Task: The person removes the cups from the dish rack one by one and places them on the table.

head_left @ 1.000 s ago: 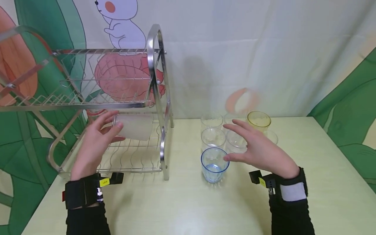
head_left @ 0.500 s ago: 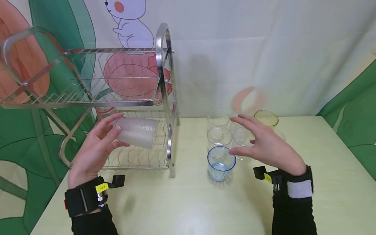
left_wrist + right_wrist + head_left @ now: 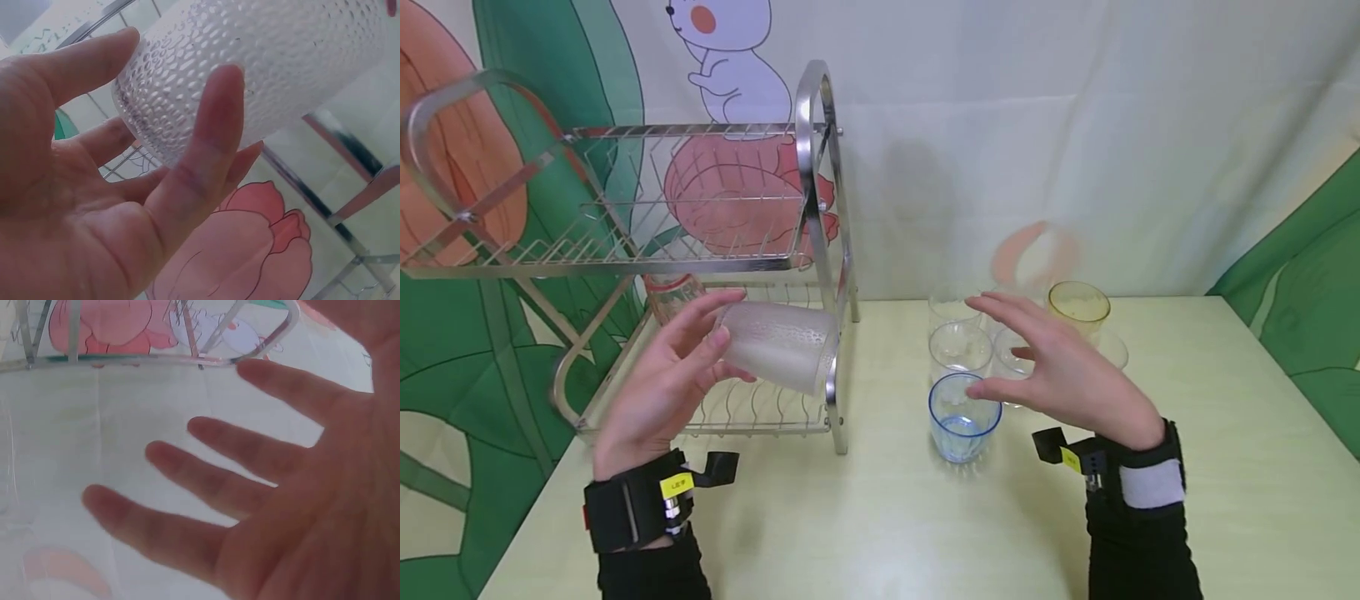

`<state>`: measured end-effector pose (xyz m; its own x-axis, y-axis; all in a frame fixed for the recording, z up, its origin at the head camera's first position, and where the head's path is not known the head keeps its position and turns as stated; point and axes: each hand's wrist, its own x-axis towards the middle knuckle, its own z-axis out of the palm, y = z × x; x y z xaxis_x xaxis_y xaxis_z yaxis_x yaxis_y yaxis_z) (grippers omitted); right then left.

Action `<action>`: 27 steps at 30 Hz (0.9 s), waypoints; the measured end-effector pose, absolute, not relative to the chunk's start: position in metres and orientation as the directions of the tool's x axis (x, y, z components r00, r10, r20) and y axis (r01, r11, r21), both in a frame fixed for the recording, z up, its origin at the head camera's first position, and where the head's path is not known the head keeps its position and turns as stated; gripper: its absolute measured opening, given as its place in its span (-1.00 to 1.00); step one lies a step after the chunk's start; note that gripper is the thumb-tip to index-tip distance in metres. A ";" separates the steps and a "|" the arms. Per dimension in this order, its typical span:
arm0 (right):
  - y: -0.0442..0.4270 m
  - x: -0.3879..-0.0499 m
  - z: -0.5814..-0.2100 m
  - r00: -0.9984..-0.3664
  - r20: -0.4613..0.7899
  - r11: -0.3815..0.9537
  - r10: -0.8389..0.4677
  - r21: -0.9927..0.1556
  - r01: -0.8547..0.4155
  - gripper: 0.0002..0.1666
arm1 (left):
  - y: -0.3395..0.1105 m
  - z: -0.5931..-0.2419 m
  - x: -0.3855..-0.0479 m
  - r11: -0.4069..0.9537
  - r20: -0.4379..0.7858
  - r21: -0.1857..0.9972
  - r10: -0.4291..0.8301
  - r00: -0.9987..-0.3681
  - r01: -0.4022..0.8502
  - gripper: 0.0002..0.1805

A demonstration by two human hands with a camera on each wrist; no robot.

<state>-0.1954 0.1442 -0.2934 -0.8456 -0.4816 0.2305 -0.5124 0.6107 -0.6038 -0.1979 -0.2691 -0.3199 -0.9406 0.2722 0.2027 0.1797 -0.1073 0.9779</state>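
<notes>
My left hand (image 3: 662, 375) holds a clear, dimpled glass (image 3: 782, 346) by one end, its fingers and thumb around it. The glass lies on its side in the air, in front of the rack's lower tier and reaching its right post. In the left wrist view the bumpy glass (image 3: 287, 62) fills the upper part, gripped by the fingers. My right hand (image 3: 1060, 358) hovers over the standing glasses with fingers spread and nothing between them. Just below its thumb stands a blue-rimmed glass (image 3: 961, 437); whether they touch is unclear. The right wrist view shows the fingers (image 3: 169, 531) apart.
A two-tier metal dish rack (image 3: 722, 265) stands at the left, a red-rimmed glass (image 3: 672, 292) in its lower tier. Behind the blue glass are several clear glasses (image 3: 958, 350) and a yellow glass (image 3: 1078, 308). A curtain (image 3: 955, 167) hangs behind the table (image 3: 880, 517).
My left hand has drawn the dimpled glass out from the rack's lower tier, toward me and to the right. The right hand stays near the blue glass, shifting slightly.
</notes>
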 end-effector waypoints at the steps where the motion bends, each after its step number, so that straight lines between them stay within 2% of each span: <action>1: 0.143 -0.195 -0.293 -0.835 0.252 0.590 -0.489 -0.609 -0.529 0.01 | -0.266 -0.320 -0.198 -0.112 0.203 0.978 0.279 -0.939 0.178 -0.56; 5: 0.137 -0.195 -0.293 -0.799 0.316 0.521 -0.511 -0.626 -0.580 0.00 | -0.253 -0.320 -0.199 -0.136 0.203 0.976 0.303 -0.931 0.169 -0.57; 17: 0.127 -0.193 -0.293 -0.706 0.457 0.459 -0.541 -0.543 -0.704 0.01 | -0.216 -0.321 -0.205 -0.191 0.199 0.971 0.321 -0.926 0.143 -0.58; 27: 0.122 -0.192 -0.292 -0.693 0.458 0.423 -0.556 -0.562 -0.711 0.06 | -0.194 -0.322 -0.209 -0.271 0.211 0.955 0.319 -0.924 0.125 -0.58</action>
<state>-0.1925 0.1225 -0.2924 -0.6933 -0.5563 0.4581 -0.7108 0.4231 -0.5619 -0.2086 -0.1941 -0.3216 -0.9237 0.3194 0.2115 0.1249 -0.2708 0.9545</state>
